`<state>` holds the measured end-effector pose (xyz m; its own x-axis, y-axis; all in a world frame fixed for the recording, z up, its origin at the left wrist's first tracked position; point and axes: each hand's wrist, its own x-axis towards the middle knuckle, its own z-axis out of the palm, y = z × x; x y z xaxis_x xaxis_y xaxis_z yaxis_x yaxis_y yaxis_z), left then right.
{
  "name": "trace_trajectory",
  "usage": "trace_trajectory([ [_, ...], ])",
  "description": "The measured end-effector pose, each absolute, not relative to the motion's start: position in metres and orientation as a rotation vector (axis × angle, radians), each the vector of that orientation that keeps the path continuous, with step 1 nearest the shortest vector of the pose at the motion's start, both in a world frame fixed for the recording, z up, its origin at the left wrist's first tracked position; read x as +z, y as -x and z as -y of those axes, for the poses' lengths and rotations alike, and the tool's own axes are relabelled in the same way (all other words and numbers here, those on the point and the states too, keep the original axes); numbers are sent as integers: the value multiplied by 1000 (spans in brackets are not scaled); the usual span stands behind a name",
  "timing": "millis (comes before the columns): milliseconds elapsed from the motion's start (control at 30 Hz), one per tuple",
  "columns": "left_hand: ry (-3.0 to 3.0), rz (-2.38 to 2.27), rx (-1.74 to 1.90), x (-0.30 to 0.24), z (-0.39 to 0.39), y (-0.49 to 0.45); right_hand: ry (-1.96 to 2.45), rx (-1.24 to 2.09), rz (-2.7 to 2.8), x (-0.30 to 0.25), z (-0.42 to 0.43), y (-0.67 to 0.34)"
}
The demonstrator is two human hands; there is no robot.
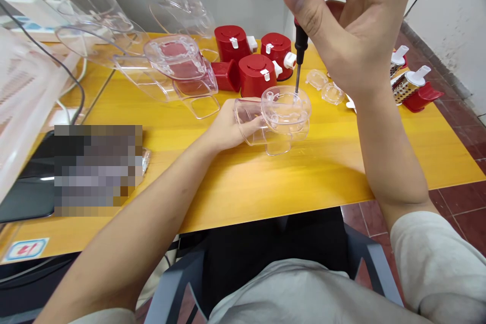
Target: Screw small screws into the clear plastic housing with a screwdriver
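My left hand (236,124) grips a clear plastic housing (285,111) from its left side, near the middle of the table; some fingers are hidden behind it. The housing has a round rim on top and a tube-like opening toward the left. My right hand (353,15) is raised above, closed on a screwdriver (301,38) with a red handle and black collar. Its thin shaft points straight down, and the tip reaches inside the housing's round rim. Whether a screw sits under the tip I cannot make out.
Several red housings (257,75) with white tabs stand behind my hands. More clear housings (174,61) are at the back left. Small clear rings (332,93) and perforated metal drums (408,86) lie to the right. A black device (28,187) rests at the left.
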<state>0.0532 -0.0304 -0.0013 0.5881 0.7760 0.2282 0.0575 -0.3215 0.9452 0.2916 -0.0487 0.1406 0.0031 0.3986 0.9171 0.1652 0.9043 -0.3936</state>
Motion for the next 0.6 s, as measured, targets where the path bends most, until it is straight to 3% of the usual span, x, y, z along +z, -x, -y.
trace_trajectory([
  [600, -1772, -695, 863, -4, 28, -54, 495, 298, 1588, 148, 54, -292],
])
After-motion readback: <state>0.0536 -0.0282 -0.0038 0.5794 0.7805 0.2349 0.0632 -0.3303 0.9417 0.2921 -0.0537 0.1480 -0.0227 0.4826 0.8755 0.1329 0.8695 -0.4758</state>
